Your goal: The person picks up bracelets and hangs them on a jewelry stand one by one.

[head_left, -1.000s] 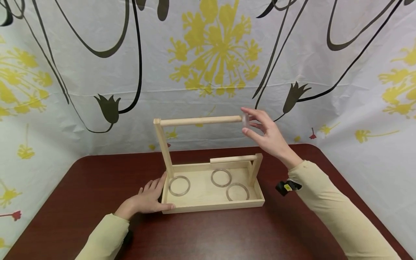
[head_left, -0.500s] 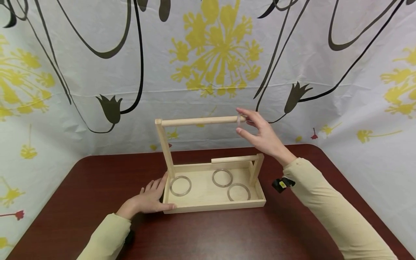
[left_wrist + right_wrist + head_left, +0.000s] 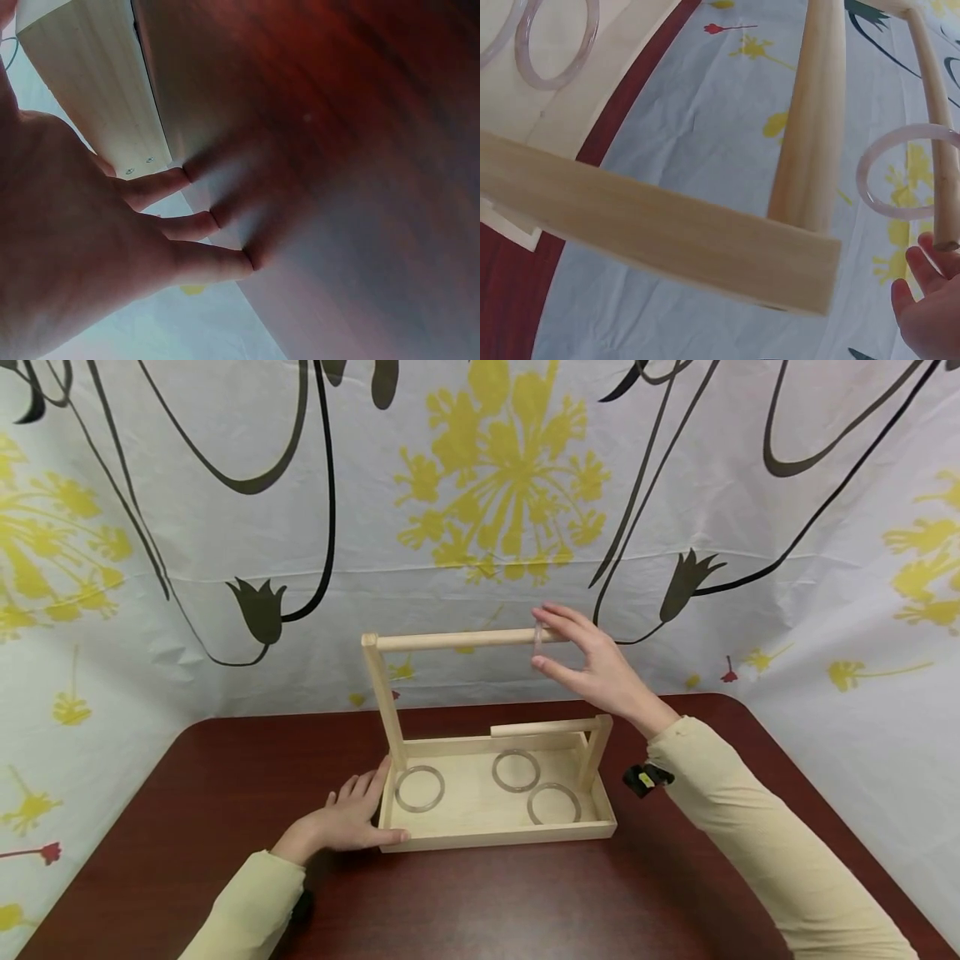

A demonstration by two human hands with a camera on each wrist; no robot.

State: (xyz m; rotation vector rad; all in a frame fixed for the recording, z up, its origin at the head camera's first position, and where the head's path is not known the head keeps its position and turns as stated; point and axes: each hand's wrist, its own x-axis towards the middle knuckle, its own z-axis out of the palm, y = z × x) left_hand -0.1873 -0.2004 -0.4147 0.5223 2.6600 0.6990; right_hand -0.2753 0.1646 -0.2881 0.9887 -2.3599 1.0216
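Note:
My right hand point(image 3: 592, 660) pinches a clear pinkish ring point(image 3: 537, 647) at its top and bottom, between thumb and fingertips. The ring encircles the upper wooden rod point(image 3: 465, 640) near its free right end; the right wrist view also shows the ring point(image 3: 863, 176) around the rod. My left hand point(image 3: 341, 818) lies at the left end of a shallow wooden tray point(image 3: 495, 842), thumb over its front rim. In the left wrist view, the straight fingers point(image 3: 214, 261) rest on the tabletop beside the tray's end. Inside the tray lie three more rings, one of them a ring point(image 3: 397, 789) at the left.
A tall post point(image 3: 382, 702) at the tray's left end carries the upper rod. A shorter post point(image 3: 592, 756) on the right bears a lower rod point(image 3: 543, 727) pointing left. The dark red table point(image 3: 480, 902) ends at a patterned cloth backdrop point(image 3: 337, 543).
The ring has gone from the upper rod's free end to a little way along it, leftward with my right hand. My left hand stays at the tray.

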